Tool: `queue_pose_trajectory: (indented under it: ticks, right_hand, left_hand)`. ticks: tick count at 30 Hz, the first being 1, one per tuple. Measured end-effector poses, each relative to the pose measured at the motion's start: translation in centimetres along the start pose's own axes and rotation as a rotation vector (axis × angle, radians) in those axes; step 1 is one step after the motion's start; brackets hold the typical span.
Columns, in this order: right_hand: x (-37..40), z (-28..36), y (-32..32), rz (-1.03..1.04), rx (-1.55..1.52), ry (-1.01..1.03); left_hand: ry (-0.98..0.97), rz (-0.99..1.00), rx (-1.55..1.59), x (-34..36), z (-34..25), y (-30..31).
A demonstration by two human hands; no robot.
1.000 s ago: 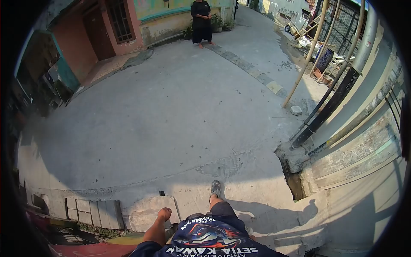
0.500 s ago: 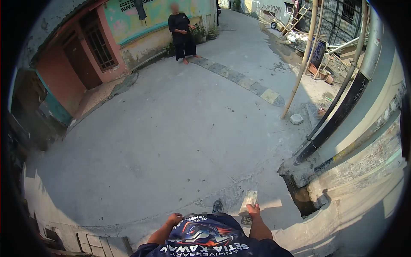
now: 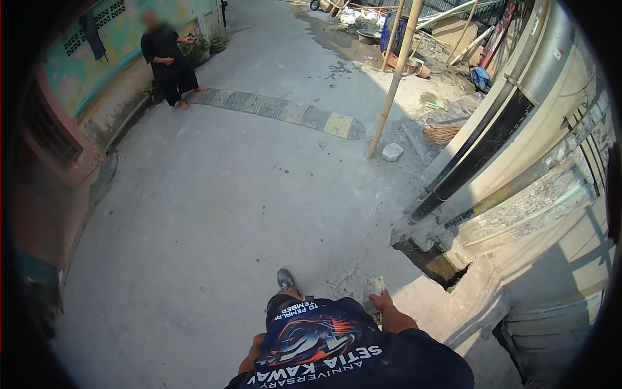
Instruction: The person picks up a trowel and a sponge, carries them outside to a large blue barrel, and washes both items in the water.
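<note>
My right hand [image 3: 382, 301] is closed round a flat, pale, dirt-stained object [image 3: 375, 286], possibly a trowel or float, beside my right hip. Part of that object is hidden by the hand and my dark printed shirt [image 3: 324, 343]. On the other side, my left hand [image 3: 258, 340] hangs by the shirt, mostly covered by it, so its fingers cannot be made out. A shoe [image 3: 286, 279] shows on the grey concrete ground [image 3: 214, 227] in front of me.
A person in dark clothes [image 3: 167, 58] stands at the upper left near a speed bump [image 3: 278, 110]. A bamboo pole [image 3: 394, 84], a stone [image 3: 392, 152] and pipes [image 3: 479, 155] stand right. An open drain hole [image 3: 431, 259] lies at the front right.
The view has turned to the right, so the person and speed bump sit further left. The shoe has come forward. My left hand has gone mostly behind the shirt; my right still holds the flat object.
</note>
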State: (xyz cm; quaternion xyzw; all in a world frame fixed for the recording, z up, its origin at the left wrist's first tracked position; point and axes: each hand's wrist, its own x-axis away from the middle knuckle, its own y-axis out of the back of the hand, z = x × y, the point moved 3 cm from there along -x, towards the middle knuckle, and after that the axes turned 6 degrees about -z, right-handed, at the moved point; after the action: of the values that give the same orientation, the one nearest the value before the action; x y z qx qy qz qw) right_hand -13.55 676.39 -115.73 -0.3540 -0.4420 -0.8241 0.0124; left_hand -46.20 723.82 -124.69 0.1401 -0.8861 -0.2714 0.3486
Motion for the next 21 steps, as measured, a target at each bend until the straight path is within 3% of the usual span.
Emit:
queue_pose_trajectory:
  ticks: [2, 4, 5, 6, 7, 8, 9, 12, 16, 21]
  right_hand:
    - [0.9, 0.6, -0.2, -0.016, -0.054, -0.184]
    - [1.4, 3.0, -0.3, -0.084, -0.05, -0.196]
    - [1.3, 4.6, -0.6, -0.076, -0.12, -0.236]
    - [-0.1, 5.8, -1.5, -0.09, -0.165, -0.224]
    - [-1.0, 5.9, -3.1, -0.095, -0.208, -0.228]
    - [-0.6, 7.3, -3.7, -0.088, -0.213, -0.26]
    - [-1.3, 9.8, -4.2, -0.111, -0.247, -0.248]
    - [-3.6, 17.4, -5.6, -0.168, -0.338, -0.223]
    - [-8.1, 25.9, -5.9, -0.133, -0.423, -0.156]
    - [-16.6, 33.1, -7.2, -0.14, -0.378, -0.211]
  left_hand:
    - [0.041, 0.099, -0.093, -2.4, -0.8, 3.0]
    - [-0.032, 0.16, -0.22, -6.6, -2.5, 6.5]
    - [-0.15, 0.183, -0.351, -9.5, -3.3, 7.9]
    - [-0.558, 0.148, -0.664, -11.7, -4.6, 9.4]
    - [-0.003, 0.33, -0.057, -14.3, -3.8, 13.6]
    - [0.16, 0.319, -0.28, -18.4, -5.1, 15.1]
    - [0.547, 0.114, 0.025, -21.0, -7.0, 17.8]
    - [0.195, -0.103, 0.032, -34.9, -10.4, 24.0]
    - [0.169, -0.21, 0.122, -46.8, -20.6, 30.0]
    - [0.184, -0.185, 0.149, -55.1, -30.7, 30.0]
